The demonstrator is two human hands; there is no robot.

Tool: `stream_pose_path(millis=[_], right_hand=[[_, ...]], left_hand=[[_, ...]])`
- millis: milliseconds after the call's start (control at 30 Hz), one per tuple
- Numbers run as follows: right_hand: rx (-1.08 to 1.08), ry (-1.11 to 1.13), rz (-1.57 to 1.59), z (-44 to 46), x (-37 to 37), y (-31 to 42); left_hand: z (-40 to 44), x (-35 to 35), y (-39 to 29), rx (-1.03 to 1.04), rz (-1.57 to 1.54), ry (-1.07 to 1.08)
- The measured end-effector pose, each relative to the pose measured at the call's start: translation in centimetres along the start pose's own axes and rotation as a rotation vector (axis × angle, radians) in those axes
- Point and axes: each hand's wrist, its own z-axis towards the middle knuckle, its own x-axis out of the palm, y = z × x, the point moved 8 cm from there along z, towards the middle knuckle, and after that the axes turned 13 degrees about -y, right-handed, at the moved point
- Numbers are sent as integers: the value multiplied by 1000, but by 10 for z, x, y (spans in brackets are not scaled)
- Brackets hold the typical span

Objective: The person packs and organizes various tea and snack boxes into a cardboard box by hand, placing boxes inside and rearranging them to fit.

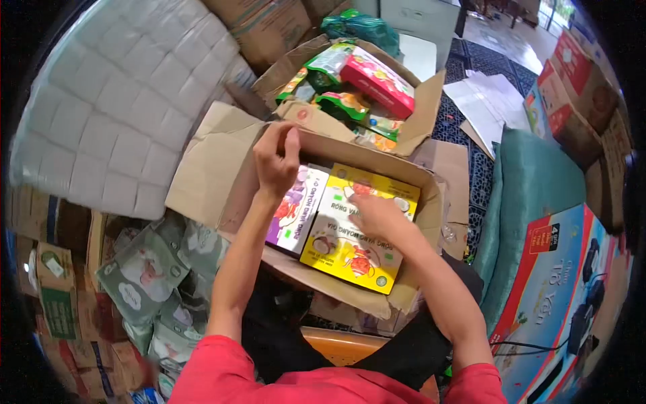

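Observation:
An open cardboard carton (pixel 431 202) stands in front of me. Inside lies a yellow box (pixel 350 266) with fruit pictures and lettering, and to its left a white and purple box (pixel 303 209), partly hidden by my left forearm. My right hand (pixel 380 215) rests over the yellow box's upper face with its fingers extended, some of them blurred. At the carton's far left corner, my left hand (pixel 277 160) is raised with curled fingers beside the far wall. Whether it pinches anything there is hidden.
Behind stands another open carton (pixel 424 121) with green pouches and a pink-red box (pixel 378 82). Wrapped white packs (pixel 114 114) are stacked at left, above grey-green packages (pixel 151 269). On the right are a teal cushion (pixel 538 188) and a blue and red box (pixel 545 296) with a black cable.

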Motion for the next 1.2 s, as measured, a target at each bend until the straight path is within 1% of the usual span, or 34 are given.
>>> stream_pose_path(millis=[67, 133, 167, 200, 233, 267, 333, 367, 433, 467, 500, 533, 600, 667, 700, 800, 900, 967, 1000, 1067, 1100, 1133, 1200], right_hand=[[151, 28, -109, 4, 5, -26], [325, -76, -205, -4, -17, -39], [384, -117, -228, -7, -23, -49], [446, -153, -254, -13, -22, -61], [509, -189, -283, -19, -23, -69], [541, -184, -297, -24, -20, -75], [605, -175, -319, -36, -20, -84], [643, -173, -289, -40, -20, -86], [648, -86, -259, -40, -9, -92], [651, -44, -238, -37, 1, -99], [468, 78, -283, -28, 12, -94], [495, 41, -230, -29, 13, -99], [549, -39, -118, -30, 11, -102], [589, -11, -34, -30, 17, -104], [608, 2, 5, -30, 15, -102], [630, -53, 147, -42, 5, -92], [580, -216, 92, -52, -6, -84], [589, -278, 104, -62, -11, -77], [581, -308, 120, -66, -20, -70], [565, -366, 164, -77, -50, -45], [572, -373, 177, -81, -62, -36], [516, -419, 175, -80, -69, -27], [416, -527, 151, -84, -83, -19]], left_hand=[[-19, -17, 31, -310, 105, 17], [-35, 4, 48, -435, 172, 389], [-61, 20, 91, -549, 124, 541], [-77, 35, 98, -375, 166, 747], [-87, 43, 93, -186, 324, 879], [-100, 51, 96, -302, 277, 940], [-110, 67, 108, -53, 568, 992], [-111, 71, 114, -29, 585, 964], [-112, 72, 116, 18, 626, 924], [-115, 76, 121, -1, 627, 958], [-117, 78, 122, -21, 631, 993], [-120, 80, 124, -41, 637, 1032], [-127, 86, 117, -3, 579, 1056], [-129, 92, 108, 47, 539, 1044], [-129, 94, 109, -19, 566, 1071], [-123, 92, 106, -91, 573, 1051], [-120, 89, 98, -157, 400, 969], [-111, 76, 68, -205, 350, 925], [-108, 70, 57, -209, 269, 883], [-94, 51, 19, -169, 202, 771], [-87, 41, 1, -101, 193, 718], [-81, 29, -17, -35, 236, 641], [-71, 9, -71, 17, 462, 569]])
